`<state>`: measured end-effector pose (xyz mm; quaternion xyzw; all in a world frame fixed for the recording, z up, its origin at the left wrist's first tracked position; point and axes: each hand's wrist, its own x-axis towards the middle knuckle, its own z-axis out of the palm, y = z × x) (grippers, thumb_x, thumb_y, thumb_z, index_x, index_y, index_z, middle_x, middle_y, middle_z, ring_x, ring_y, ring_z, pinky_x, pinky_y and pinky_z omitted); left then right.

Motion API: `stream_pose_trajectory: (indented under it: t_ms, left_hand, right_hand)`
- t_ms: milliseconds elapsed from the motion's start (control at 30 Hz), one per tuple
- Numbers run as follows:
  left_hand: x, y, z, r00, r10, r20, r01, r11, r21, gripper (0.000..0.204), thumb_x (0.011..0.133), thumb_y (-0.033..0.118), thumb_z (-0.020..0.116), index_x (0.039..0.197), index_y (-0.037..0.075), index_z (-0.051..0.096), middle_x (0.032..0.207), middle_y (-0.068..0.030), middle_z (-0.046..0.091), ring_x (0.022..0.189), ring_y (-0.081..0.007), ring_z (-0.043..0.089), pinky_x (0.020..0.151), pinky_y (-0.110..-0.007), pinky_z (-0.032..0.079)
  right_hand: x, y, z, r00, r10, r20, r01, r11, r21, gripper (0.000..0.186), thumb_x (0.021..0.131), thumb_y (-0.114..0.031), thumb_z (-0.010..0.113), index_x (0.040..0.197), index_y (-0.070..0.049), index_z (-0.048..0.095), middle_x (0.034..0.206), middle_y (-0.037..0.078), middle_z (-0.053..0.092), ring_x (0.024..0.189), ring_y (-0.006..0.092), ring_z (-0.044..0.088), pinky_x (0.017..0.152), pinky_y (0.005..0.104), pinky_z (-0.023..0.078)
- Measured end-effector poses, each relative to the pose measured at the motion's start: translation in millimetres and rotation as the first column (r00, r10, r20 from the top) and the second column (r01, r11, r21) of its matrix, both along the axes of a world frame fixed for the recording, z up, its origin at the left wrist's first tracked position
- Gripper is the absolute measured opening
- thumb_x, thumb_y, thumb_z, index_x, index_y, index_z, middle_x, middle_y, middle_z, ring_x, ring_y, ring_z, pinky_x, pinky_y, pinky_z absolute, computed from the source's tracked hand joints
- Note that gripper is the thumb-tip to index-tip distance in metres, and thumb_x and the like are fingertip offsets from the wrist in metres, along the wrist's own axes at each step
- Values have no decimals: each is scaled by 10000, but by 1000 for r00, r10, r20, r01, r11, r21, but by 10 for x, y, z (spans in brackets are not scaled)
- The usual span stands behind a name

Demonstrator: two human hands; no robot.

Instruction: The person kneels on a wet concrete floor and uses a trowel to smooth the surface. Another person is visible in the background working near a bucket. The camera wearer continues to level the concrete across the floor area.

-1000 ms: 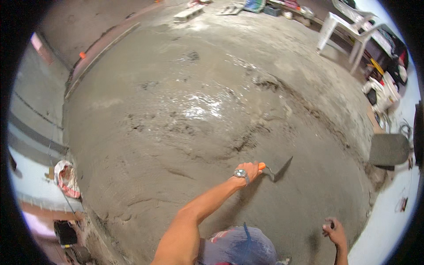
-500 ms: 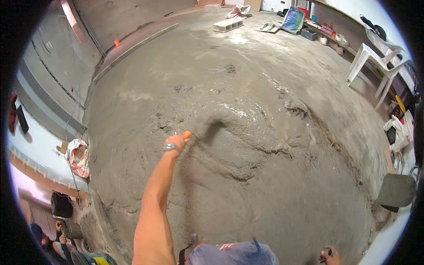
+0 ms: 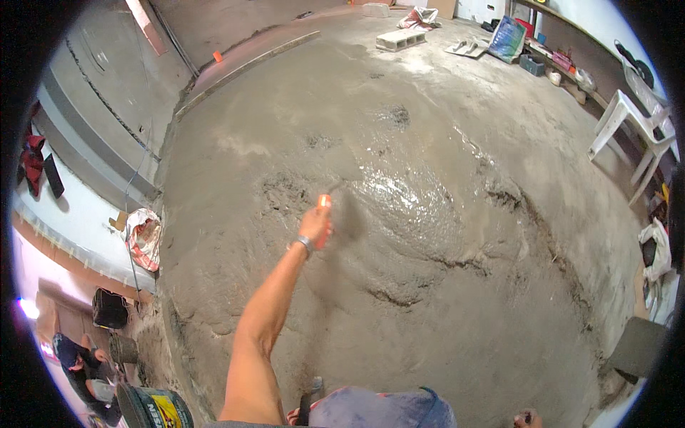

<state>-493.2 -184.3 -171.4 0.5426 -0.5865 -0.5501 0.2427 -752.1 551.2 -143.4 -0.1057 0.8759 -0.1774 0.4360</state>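
My left hand (image 3: 315, 225), with a metal-banded watch at the wrist, is closed around the orange handle of a trowel (image 3: 324, 201). It reaches over wet grey cement (image 3: 399, 192) spread on the floor. The trowel's blade is hard to tell from the cement. Just beyond the hand lies a rough, lumpy patch, and to its right the surface shines wet with ridges and furrows. Low at the right, my right hand (image 3: 528, 419) is cut by the lower edge. Its fingers look curled, and whatever they hold is hidden.
A long straight strip (image 3: 246, 71) edges the cement at the far left. A hollow block (image 3: 400, 40) lies at the back, and a white plastic chair (image 3: 631, 128) stands right. Lower left are a dark bucket (image 3: 153, 406), a sack (image 3: 144, 239) and another person (image 3: 82, 367).
My left hand has moved farther out over the cement, and the orange handle now points more upright. The view has shifted slightly left. My right hand sits lower at the edge.
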Motion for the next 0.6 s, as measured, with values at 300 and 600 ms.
stream_pose_trajectory:
  t_ms: [300,600]
  left_hand:
    - [-972,1782,788,973,-92,-212,73,992,-100,477,829,332,675,1089,48,394,738,-63,556,546,-118,543,463,-295,456]
    - [-1850,3598,1516,790,-385,-476,327,923,-204,589,828,256,669,1263,31,341,1128,-200,549,1089,-273,537,946,-377,422]
  right_hand:
    - [-330,-2324,1364,926,203,-319,-314,884,-347,335,831,-261,625,1036,2,598,886,128,643,798,188,618,703,311,485]
    - [-221,-3405,1881,996,-55,74,91,682,-726,311,914,-317,541,970,-12,524,892,48,591,818,118,572,650,303,476]
